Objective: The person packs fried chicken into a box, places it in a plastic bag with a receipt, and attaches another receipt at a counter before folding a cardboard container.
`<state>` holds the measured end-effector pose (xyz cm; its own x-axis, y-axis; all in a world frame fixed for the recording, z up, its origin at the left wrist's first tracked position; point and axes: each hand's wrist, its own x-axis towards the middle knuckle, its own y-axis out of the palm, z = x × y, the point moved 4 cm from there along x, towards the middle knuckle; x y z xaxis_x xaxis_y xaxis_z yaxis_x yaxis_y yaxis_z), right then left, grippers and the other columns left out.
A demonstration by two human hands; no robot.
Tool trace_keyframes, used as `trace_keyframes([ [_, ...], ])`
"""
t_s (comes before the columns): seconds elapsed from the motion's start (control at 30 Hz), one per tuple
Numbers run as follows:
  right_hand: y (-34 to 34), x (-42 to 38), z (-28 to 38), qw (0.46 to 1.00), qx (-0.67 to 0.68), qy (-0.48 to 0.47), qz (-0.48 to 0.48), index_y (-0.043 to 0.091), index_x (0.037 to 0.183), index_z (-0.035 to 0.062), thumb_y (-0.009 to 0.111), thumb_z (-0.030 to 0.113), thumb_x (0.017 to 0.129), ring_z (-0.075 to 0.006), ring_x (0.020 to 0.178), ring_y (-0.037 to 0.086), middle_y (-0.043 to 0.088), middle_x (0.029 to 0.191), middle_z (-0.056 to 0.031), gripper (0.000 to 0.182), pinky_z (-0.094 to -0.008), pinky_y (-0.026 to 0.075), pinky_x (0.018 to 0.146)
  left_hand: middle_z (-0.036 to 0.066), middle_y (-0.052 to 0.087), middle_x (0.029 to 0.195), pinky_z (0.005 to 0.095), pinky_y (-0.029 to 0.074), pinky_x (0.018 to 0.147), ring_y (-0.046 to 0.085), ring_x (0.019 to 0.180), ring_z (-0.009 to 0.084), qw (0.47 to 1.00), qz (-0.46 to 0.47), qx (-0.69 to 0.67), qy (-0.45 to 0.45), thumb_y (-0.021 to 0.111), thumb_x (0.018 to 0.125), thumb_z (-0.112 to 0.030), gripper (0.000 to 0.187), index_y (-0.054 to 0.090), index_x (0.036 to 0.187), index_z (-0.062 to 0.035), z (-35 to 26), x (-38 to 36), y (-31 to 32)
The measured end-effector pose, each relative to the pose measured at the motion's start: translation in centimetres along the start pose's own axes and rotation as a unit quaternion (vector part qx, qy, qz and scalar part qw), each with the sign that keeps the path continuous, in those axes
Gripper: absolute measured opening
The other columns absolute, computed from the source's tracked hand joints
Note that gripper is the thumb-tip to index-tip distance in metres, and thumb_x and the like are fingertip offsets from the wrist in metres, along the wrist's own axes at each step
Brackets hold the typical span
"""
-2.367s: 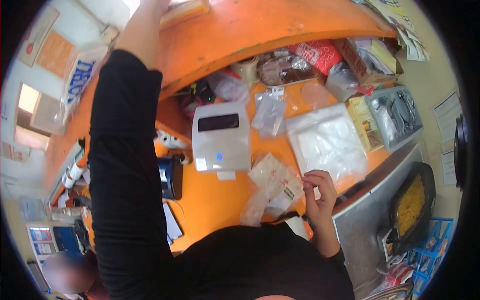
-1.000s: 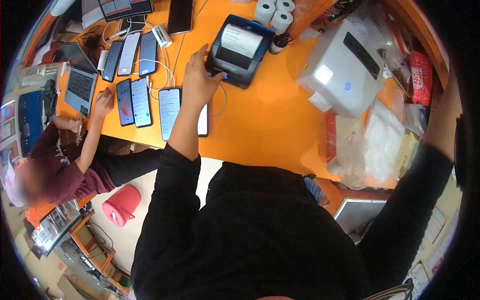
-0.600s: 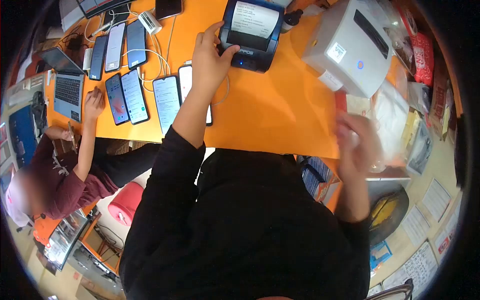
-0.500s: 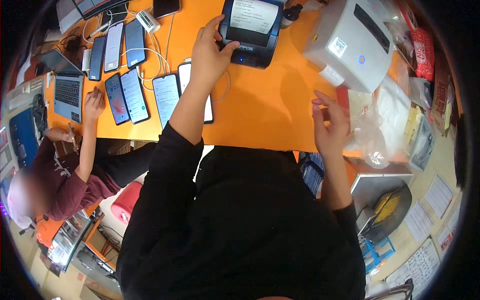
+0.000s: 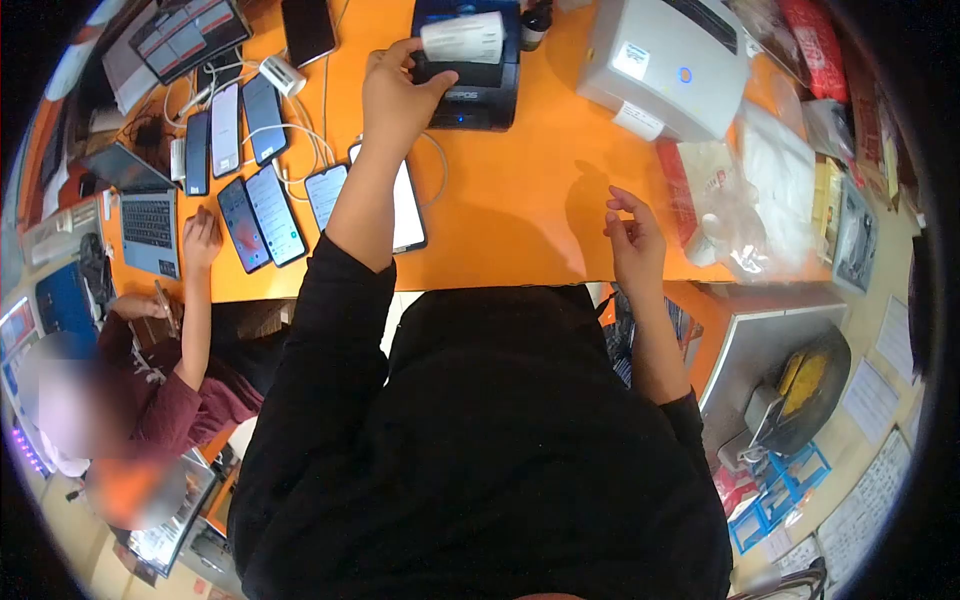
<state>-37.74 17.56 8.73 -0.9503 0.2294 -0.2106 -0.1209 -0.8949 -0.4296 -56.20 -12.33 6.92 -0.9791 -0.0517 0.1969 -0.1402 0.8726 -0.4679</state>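
A dark receipt printer (image 5: 468,105) stands at the back of the orange table, with a printed receipt (image 5: 465,38) curling up from its top. My left hand (image 5: 398,98) is at the printer's left side. Its thumb lies over the front of the lid, and its fingers reach the receipt's left edge, thumb and fingers apart. I cannot see whether a fingertip goes under the paper. Over the table's front edge hovers my right hand (image 5: 637,245), empty, its fingers loosely bent and apart. A red-and-white packet (image 5: 680,190) lies just to its right.
Several phones (image 5: 275,215) and white cables cover the table's left half. A laptop (image 5: 148,225) lies beyond them, near a seated co-worker's hand (image 5: 202,238). At the back right stands a grey label printer (image 5: 655,75); clear plastic bags (image 5: 770,200) lie in front of it.
The receipt now curls and looks shorter, its lower edge lifted. My left hand has shifted slightly down the paper's left side. My right hand stays free; the view has shifted a little.
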Motion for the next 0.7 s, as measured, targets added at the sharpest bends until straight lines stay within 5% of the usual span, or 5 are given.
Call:
trace_keyframes([
  [0.13, -0.9, 1.3, -1.7, 0.997, 0.018, -0.025, -0.066, 0.057, 0.117, 0.005, 0.058, 0.002, 0.085, -0.0083, 0.072, 0.055, 0.06, 0.103, -0.0054, 0.032, -0.0219, 0.045, 0.062, 0.01, 0.06, 0.084, 0.0296, 0.046, 0.07, 0.058, 0.076, 0.0207, 0.993, -0.111, 0.043, 0.022, 0.081, 0.067, -0.021, 0.032, 0.067, 0.085, 0.0006, -4.7, -0.1, -1.1],
  [0.5, -1.0, 3.8, -1.4, 0.975, 0.19, 0.063, -0.098, 0.052, 0.124, 0.0067, 0.058, 0.009, 0.085, -0.011, 0.09, 0.055, 0.055, 0.114, -0.0053, 0.04, -0.025, 0.044, 0.073, -0.001, 0.054, 0.064, 0.0221, 0.04, 0.062, 0.046, 0.064, 0.0064, 0.976, -0.179, -0.12, 0.017, 0.072, 0.079, -0.013, 0.021, 0.058, 0.07, 0.0004, -7.5, -2.7, -0.2],
  [0.57, -1.0, 4.2, -2.7, 0.97, 0.19, 0.053, -0.141, 0.05, 0.126, 0.0057, 0.059, 0.01, 0.085, -0.0122, 0.095, 0.055, 0.054, 0.117, -0.0066, 0.041, -0.0267, 0.045, 0.077, 0.002, 0.056, 0.064, 0.0238, 0.041, 0.062, 0.05, 0.06, 0.0117, 0.99, -0.073, -0.074, -0.096, 0.071, 0.079, -0.011, 0.019, 0.057, 0.07, -0.0015, -6.7, -4.9, 1.9],
  [0.6, -0.6, 4.4, -3.5, 0.973, 0.165, 0.042, -0.153, 0.05, 0.125, 0.0051, 0.058, 0.011, 0.085, -0.0136, 0.097, 0.054, 0.054, 0.118, -0.0074, 0.041, -0.0277, 0.045, 0.079, 0.005, 0.058, 0.067, 0.0252, 0.042, 0.062, 0.053, 0.059, 0.0162, 0.997, -0.038, 0.038, 0.05, 0.07, 0.079, -0.01, 0.017, 0.057, 0.071, -0.002, -7.1, -6.5, 3.0],
  [0.7, 0.8, 5.9, -5.9, 0.977, 0.094, -0.006, -0.194, 0.049, 0.125, 0.0033, 0.058, 0.012, 0.086, -0.0176, 0.103, 0.053, 0.053, 0.121, -0.0101, 0.041, -0.0308, 0.043, 0.087, 0.014, 0.064, 0.082, 0.032, 0.047, 0.066, 0.06, 0.07, 0.029, 0.965, 0.129, 0.134, 0.183, 0.066, 0.08, -0.007, 0.008, 0.06, 0.079, -0.0024, -8.9, -10.7, 4.9],
])
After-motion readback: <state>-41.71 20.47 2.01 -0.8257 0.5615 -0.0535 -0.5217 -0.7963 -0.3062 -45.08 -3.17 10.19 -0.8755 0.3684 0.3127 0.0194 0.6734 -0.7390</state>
